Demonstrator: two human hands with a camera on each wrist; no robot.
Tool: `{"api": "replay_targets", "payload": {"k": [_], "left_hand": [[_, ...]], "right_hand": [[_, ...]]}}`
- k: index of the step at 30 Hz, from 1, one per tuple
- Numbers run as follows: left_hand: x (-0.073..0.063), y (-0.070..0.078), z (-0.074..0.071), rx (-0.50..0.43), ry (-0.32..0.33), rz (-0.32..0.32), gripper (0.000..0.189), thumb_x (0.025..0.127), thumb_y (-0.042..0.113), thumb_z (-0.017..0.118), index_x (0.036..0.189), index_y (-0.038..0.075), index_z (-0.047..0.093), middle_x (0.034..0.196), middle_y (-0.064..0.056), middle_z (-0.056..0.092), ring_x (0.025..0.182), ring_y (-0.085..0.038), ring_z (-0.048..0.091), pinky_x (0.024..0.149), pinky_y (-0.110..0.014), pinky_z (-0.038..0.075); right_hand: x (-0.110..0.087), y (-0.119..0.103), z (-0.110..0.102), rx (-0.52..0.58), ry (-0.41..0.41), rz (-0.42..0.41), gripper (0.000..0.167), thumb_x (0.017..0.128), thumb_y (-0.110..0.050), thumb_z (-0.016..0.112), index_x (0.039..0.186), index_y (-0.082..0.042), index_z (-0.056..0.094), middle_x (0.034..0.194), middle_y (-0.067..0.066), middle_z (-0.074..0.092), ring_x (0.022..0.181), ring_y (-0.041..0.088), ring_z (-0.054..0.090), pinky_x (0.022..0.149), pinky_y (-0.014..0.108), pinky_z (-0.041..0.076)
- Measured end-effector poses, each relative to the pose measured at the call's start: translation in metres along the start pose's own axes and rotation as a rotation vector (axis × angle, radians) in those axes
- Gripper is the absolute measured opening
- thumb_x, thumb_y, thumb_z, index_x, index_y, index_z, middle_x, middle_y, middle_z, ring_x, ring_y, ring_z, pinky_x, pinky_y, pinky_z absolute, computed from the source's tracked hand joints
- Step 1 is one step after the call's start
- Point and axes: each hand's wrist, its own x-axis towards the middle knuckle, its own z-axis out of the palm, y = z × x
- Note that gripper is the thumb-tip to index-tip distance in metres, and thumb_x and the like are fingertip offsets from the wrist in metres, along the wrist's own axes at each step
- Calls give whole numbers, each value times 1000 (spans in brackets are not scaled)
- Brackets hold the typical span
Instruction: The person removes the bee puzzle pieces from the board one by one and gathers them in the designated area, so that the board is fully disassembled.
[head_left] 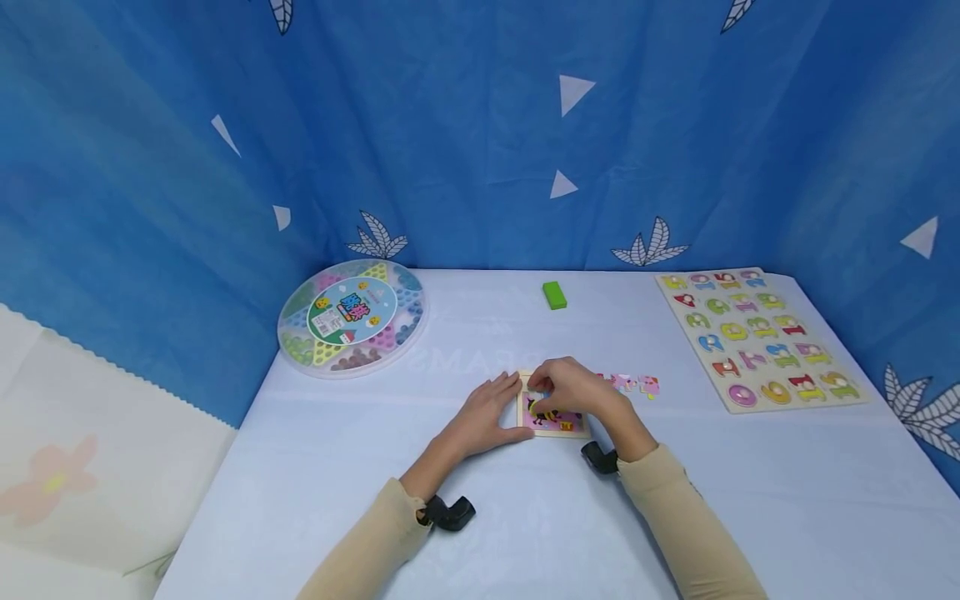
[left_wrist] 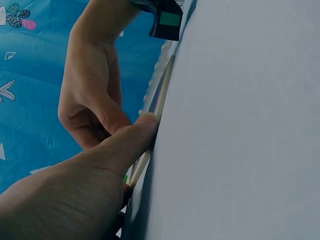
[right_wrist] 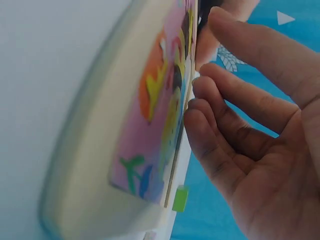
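Observation:
A small square wooden picture puzzle (head_left: 553,433) with a bee on pink lies on the table between the hands. My left hand (head_left: 483,418) rests along its left side with fingers extended. The left thumb (left_wrist: 142,122) touches its near edge in the left wrist view. Over the puzzle, my right hand (head_left: 581,389) bends its fingers down to the picture. In the right wrist view the right fingertips (right_wrist: 195,112) touch or nearly touch the board's face, and the thumb stands apart from them. No piece shows between them. Part of the picture is hidden under the right hand.
Loose pink puzzle pieces (head_left: 624,382) lie just right of the board. A green block (head_left: 554,295) sits farther back. At the back left is a round game box (head_left: 352,312) with coloured beads; at right, a large number puzzle board (head_left: 765,342). A blue curtain (head_left: 480,133) closes off the back.

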Motion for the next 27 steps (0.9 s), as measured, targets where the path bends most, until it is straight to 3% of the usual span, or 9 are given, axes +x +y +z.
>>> {"api": "replay_targets", "payload": {"k": [17, 27], "left_hand": [[1, -4, 4, -5, 16, 6, 86, 88, 54, 64, 152, 7, 31, 161, -6, 26, 151, -23, 20, 123, -44, 21], [2, -4, 3, -9, 19, 13, 86, 88, 54, 64, 153, 8, 30, 161, -6, 26, 152, -23, 19, 123, -45, 20]], "right_hand": [[3, -4, 5, -36, -21, 26, 30, 77, -19, 83, 103, -10, 72, 93, 0, 67, 85, 14, 56, 87, 33, 54], [1, -2, 5, -9, 3, 4, 28, 76, -18, 84, 98, -11, 68, 88, 0, 60, 81, 15, 52, 79, 28, 50]]}}
